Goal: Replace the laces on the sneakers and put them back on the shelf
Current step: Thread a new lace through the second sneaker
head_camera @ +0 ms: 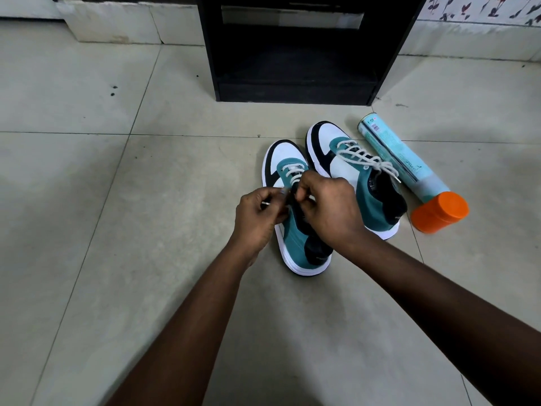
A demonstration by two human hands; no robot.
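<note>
Two teal, white and black sneakers stand side by side on the tiled floor, toes pointing away from me. The left sneaker [295, 241] has a white lace [294, 171] threaded through its lower eyelets. My left hand [260, 216] pinches a lace end at the shoe's left side. My right hand [330, 209] pinches the lace over the tongue and hides the upper eyelets. The right sneaker [351, 162] is fully laced in white, with its lace ends [386, 168] lying loose. A black shelf unit [295, 54] stands just beyond the shoes.
A light blue spray can [401, 159] with an orange cap [439, 212] lies on the floor right of the sneakers. A white wall base runs along the back. Pale floor tiles [117, 200] spread to the left and toward me.
</note>
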